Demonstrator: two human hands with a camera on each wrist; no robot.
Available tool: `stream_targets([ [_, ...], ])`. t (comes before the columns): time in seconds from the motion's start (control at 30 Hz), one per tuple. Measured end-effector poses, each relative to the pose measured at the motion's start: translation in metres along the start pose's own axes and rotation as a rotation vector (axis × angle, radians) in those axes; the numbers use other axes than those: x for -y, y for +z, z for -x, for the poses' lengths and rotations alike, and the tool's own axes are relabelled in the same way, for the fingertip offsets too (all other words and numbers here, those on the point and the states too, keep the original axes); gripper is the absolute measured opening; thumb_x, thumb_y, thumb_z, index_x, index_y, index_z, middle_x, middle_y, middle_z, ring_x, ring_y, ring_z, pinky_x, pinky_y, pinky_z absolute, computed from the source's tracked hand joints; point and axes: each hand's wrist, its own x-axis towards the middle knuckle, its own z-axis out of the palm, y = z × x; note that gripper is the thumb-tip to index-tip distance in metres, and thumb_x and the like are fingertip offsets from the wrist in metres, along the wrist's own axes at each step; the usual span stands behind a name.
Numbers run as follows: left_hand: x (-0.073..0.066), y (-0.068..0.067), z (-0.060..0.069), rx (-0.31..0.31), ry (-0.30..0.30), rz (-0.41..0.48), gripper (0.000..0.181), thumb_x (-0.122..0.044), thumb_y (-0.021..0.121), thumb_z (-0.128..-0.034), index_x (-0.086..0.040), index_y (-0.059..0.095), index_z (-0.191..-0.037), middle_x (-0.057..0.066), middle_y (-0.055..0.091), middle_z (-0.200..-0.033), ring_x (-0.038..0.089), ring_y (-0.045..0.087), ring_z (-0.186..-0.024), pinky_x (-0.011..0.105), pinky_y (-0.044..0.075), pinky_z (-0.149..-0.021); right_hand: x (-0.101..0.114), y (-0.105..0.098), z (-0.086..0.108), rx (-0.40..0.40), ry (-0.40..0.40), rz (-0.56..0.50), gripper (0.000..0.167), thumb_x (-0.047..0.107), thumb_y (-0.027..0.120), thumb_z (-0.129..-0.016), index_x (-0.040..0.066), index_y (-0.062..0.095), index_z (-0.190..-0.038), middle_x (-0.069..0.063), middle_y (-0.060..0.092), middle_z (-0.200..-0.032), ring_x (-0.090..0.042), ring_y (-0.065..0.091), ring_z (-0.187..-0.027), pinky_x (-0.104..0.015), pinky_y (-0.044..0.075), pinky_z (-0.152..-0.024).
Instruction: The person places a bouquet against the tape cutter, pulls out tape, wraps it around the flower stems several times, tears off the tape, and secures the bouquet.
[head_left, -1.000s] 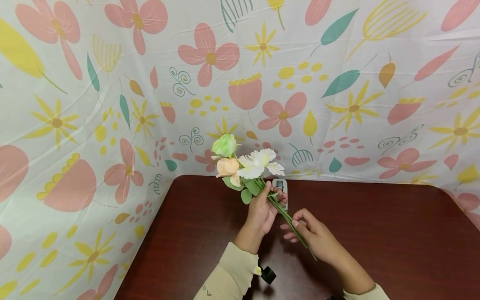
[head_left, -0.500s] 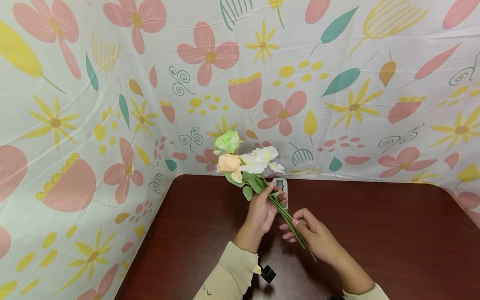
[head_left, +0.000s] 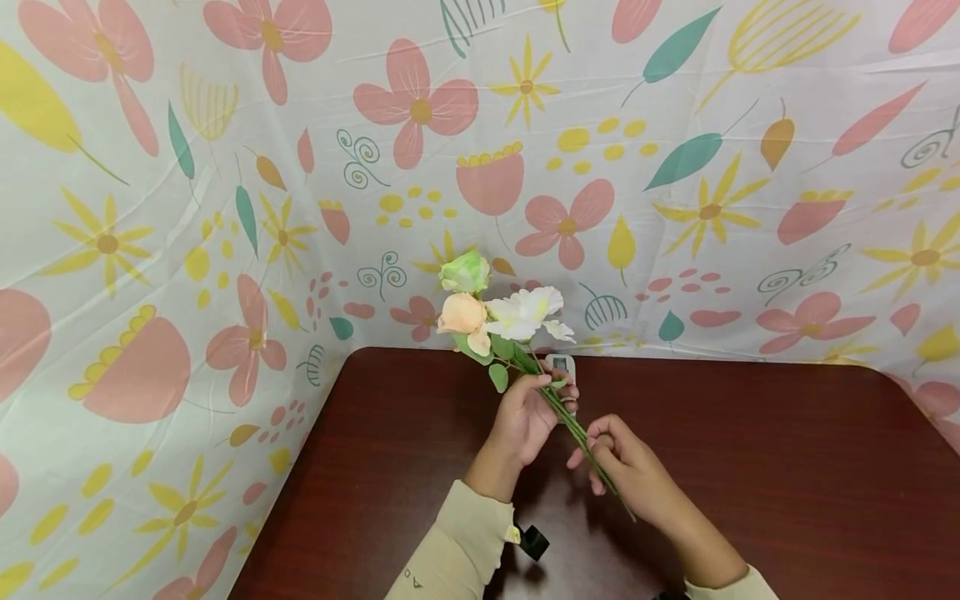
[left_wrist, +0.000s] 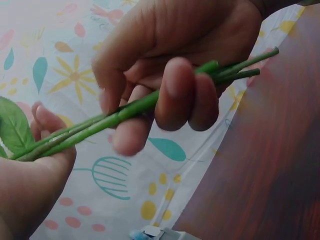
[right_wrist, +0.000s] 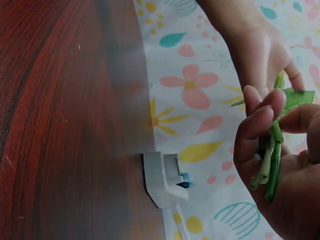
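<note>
A small bunch of flowers is held above the table: a green rose (head_left: 465, 272), a peach rose (head_left: 462, 317) and a white ruffled flower (head_left: 528, 312). My left hand (head_left: 519, 425) grips the bunch just below the leaves, with the thumb along the stems. Lower down, my right hand (head_left: 636, 473) has its fingers around the green stems (left_wrist: 135, 106), seen close in the left wrist view. The cut stem ends (right_wrist: 271, 175) poke out past the right fingers in the right wrist view.
Behind the left hand, a small white device (head_left: 562, 363) with a dark display stands at the back of the dark red wooden table (head_left: 750, 467). Flower-printed cloth (head_left: 675, 108) hangs behind and to the left. A black block (head_left: 534, 542) is by the left cuff.
The flower heads have shifted right and slightly up. My right fingers have curled closer around the stems, while both forearms stay nearly in place.
</note>
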Motion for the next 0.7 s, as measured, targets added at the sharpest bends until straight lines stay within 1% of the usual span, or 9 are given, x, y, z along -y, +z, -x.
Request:
stream_targets([
  [0.13,-0.0017,-0.0038,0.0007,0.099,0.015,-0.01,0.034,-0.004,0.036,-0.0899,-0.024,0.051,-0.114,-0.004,0.067,-0.102,0.014,0.066,-0.092,0.03,0.053,-0.086,-0.0004,-0.0008,-0.0002,-0.015,-0.007,-0.011,0.011,0.009,0.039,-0.109,-0.001,0.043,-0.109,-0.016,0.074,-0.091,-0.017,0.057,-0.052,-0.034,0.052,-0.052],
  [0.23,-0.0015,-0.0054,0.001,0.132,0.023,-0.027,0.048,0.006,0.033,-0.0862,-0.024,0.05,-0.12,-0.003,0.068,-0.106,0.014,0.069,-0.098,0.032,0.056,-0.092,-0.0015,-0.0013,-0.0001,-0.02,-0.023,-0.02,0.011,0.008,0.04,-0.109,-0.002,0.043,-0.109,-0.017,0.073,-0.09,-0.017,0.057,-0.052,-0.034,0.052,-0.053],
  [0.33,-0.0002,-0.0062,0.0011,0.124,0.016,-0.048,0.053,0.012,0.033,-0.0862,-0.022,0.047,-0.125,-0.001,0.067,-0.109,0.014,0.071,-0.102,0.032,0.055,-0.098,-0.0026,-0.0017,0.0001,-0.026,-0.033,-0.023,0.011,0.008,0.04,-0.108,-0.003,0.043,-0.109,-0.018,0.073,-0.09,-0.018,0.059,-0.053,-0.035,0.054,-0.054],
  [0.47,0.0015,-0.0061,0.0005,0.09,0.01,-0.05,0.052,0.013,0.032,-0.0872,-0.019,0.045,-0.126,0.002,0.066,-0.108,0.015,0.073,-0.102,0.033,0.055,-0.098,-0.0035,-0.0015,0.0001,-0.036,-0.036,-0.024,0.01,0.008,0.041,-0.108,-0.002,0.043,-0.108,-0.018,0.074,-0.091,-0.02,0.062,-0.055,-0.035,0.055,-0.056],
  [0.6,0.0019,-0.0061,0.0003,0.071,0.016,-0.044,0.051,0.013,0.029,-0.0868,-0.019,0.048,-0.122,0.001,0.07,-0.105,0.016,0.073,-0.1,0.033,0.055,-0.097,-0.0043,-0.0014,-0.0009,-0.03,-0.046,-0.023,0.011,0.008,0.04,-0.109,-0.003,0.043,-0.11,-0.021,0.075,-0.097,-0.022,0.066,-0.058,-0.036,0.058,-0.059],
  [0.7,0.0018,-0.0066,0.0006,0.061,0.022,-0.043,0.049,0.013,0.029,-0.0871,-0.018,0.051,-0.117,0.001,0.07,-0.104,0.015,0.073,-0.099,0.033,0.056,-0.097,-0.0045,-0.0007,-0.0017,-0.014,-0.058,-0.048,0.012,0.008,0.04,-0.109,-0.004,0.041,-0.111,-0.027,0.074,-0.102,-0.024,0.07,-0.063,-0.039,0.06,-0.062],
])
